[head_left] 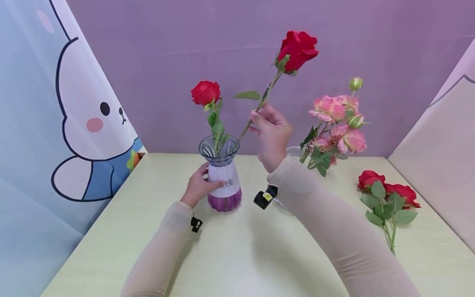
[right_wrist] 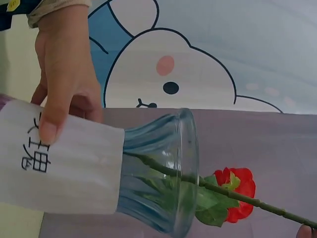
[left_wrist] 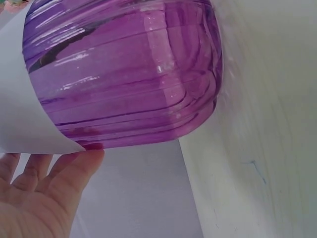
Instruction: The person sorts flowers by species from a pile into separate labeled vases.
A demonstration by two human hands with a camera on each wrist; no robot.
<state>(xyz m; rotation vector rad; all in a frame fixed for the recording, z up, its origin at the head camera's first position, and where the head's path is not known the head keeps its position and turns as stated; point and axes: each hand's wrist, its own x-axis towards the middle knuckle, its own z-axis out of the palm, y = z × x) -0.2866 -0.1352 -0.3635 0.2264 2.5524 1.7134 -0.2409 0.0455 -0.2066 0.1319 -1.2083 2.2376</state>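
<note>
My left hand (head_left: 197,189) grips a glass vase (head_left: 225,203) with a purple base, bluish flared mouth and white paper label bearing dark characters. The thumb lies across the label. One red rose (head_left: 206,93) stands in the vase, its leaves around the rim. Up and to the right, my right hand (head_left: 273,133) pinches the stem of another red rose (head_left: 298,51) between thumb and fingers. That stem slants down left, and in the right wrist view its lower part (right_wrist: 247,199) passes through the vase mouth. The left wrist view shows fingertips (left_wrist: 89,161) against the vase's side.
Behind my right forearm, a clear glass vase (head_left: 294,151), partly hidden, holds pink flowers (head_left: 335,123) with buds. More red roses (head_left: 402,195) lie on the pale table (head_left: 111,247) at the right. A purple backdrop and a cartoon-printed cloth (head_left: 89,103) stand behind and left.
</note>
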